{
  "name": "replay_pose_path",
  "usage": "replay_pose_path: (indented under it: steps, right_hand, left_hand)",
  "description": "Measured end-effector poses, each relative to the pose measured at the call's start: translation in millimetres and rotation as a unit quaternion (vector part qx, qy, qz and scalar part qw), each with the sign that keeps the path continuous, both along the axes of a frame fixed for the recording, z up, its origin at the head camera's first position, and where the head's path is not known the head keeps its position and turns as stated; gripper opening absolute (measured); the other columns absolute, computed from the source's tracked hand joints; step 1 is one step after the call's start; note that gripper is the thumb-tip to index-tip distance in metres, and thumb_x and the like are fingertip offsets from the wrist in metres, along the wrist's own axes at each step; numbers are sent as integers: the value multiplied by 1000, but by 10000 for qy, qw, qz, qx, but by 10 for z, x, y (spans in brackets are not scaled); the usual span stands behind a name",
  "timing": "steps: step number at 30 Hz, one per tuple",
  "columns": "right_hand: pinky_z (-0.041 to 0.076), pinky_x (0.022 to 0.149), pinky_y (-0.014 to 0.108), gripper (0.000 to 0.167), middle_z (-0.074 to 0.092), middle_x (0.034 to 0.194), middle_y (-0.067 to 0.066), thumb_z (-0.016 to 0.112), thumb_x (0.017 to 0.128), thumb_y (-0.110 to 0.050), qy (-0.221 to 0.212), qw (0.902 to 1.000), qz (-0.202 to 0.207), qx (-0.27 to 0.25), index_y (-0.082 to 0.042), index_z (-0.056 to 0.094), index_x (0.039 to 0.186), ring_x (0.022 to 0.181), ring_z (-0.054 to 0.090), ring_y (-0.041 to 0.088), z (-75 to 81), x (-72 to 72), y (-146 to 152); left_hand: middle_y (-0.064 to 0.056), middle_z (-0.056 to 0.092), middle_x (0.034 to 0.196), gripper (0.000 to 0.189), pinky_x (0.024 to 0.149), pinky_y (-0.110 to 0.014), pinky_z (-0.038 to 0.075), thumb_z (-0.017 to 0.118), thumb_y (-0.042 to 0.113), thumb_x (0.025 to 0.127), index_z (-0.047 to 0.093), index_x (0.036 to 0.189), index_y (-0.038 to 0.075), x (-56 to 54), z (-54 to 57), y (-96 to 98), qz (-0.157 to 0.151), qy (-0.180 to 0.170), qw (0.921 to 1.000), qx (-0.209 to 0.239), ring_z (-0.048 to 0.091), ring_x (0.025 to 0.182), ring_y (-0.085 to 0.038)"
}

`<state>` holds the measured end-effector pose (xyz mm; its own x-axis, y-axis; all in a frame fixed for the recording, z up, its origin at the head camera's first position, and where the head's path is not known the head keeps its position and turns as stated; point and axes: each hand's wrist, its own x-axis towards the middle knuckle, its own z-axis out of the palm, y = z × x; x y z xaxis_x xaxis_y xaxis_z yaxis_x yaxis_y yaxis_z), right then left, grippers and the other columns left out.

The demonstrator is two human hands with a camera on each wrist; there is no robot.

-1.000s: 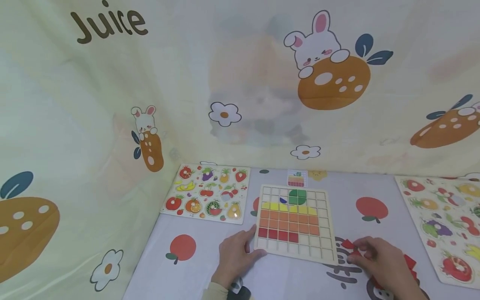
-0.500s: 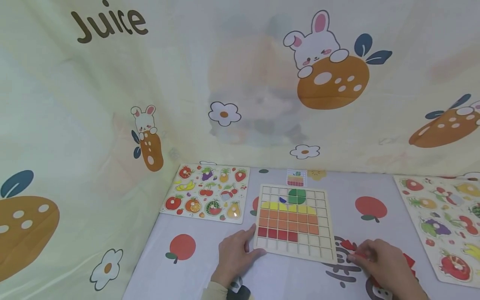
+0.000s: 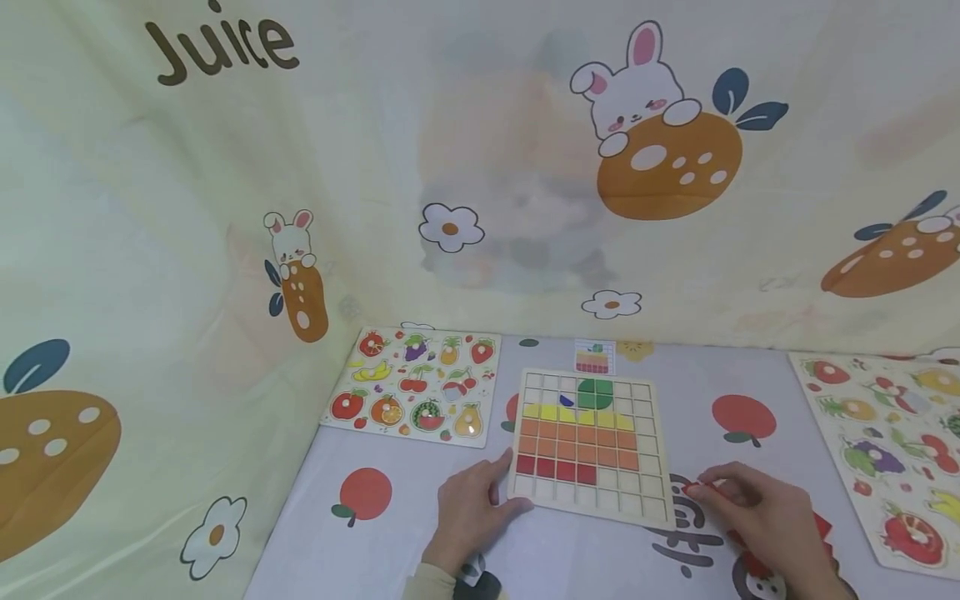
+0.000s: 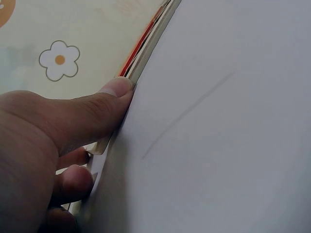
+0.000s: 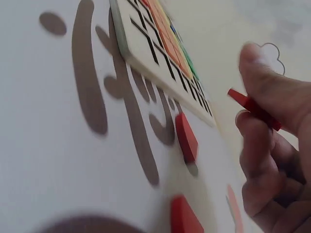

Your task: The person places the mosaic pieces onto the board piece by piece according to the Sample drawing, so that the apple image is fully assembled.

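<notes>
My left hand [image 3: 471, 504] grips the near left corner of a wooden grid board [image 3: 628, 504]. In the left wrist view its thumb [image 4: 87, 114] presses the board's edge, with the other fingers curled farther along. Coloured tiles fill part of the grid: green at the far side, then yellow, orange and a short red row. To the board's right, my right hand [image 3: 772, 521] pinches a small red tile [image 5: 256, 110] between thumb and index finger. Below it, a loose red tile [image 5: 186, 138] lies on the cloth, near the board.
More red tiles [image 3: 821, 525] lie partly hidden by the right hand. A small pattern card [image 3: 594, 357] sits behind the board. Fruit puzzle boards lie at left [image 3: 412, 392] and right [image 3: 892, 458]. A printed curtain [image 3: 510, 275] closes off the back.
My right hand has shifted slightly up and its fingers have extended left, now covering part of the loose red tile in the head view. The left hand and board have stayed put.
</notes>
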<state>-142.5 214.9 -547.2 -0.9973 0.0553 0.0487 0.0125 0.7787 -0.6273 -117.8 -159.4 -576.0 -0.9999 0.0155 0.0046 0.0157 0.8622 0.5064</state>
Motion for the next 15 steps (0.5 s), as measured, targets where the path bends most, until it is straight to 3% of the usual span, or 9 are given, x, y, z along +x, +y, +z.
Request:
replay_pose_path:
  steps: [3, 8, 12, 15]
  right_hand:
    - [49, 57, 18, 39, 79, 81, 4, 94, 81, -30, 10, 9996, -46, -275, -11, 81, 113, 62, 65, 6, -19, -26, -68]
    - [53, 66, 14, 59, 81, 106, 16, 88, 88, -37, -771, 9944, -191, -697, -6, 71, 135, 86, 79, 25, -44, -98, -152]
    - [53, 69, 13, 63, 79, 115, 18, 85, 91, -40, -1136, 9888, -236, -942, -8, 67, 142, 101, 79, 33, -38, -134, -237]
    - [53, 70, 14, 63, 79, 116, 19, 85, 91, -43, -1063, 9880, -176, -1107, -10, 67, 141, 104, 78, 35, -16, -148, -320]
  left_hand:
    - [16, 43, 66, 78, 62, -22, 29, 86, 57, 82, 61, 151, 30, 1, -1, 4, 18, -12, 10000, -4, 34, 59, -1]
    - [16, 42, 66, 78, 62, -22, 29, 87, 56, 82, 61, 151, 30, 7, -1, 14, 29, 2, 10000, 14, 33, 58, -1]
    - [15, 43, 66, 78, 62, -22, 29, 87, 57, 82, 62, 150, 30, 8, -5, 8, 2, 58, 10000, 9, 33, 58, -1]
    - [15, 43, 66, 78, 62, -22, 29, 86, 57, 82, 61, 151, 30, 8, -8, 1, -11, 76, 10000, -5, 33, 58, 0]
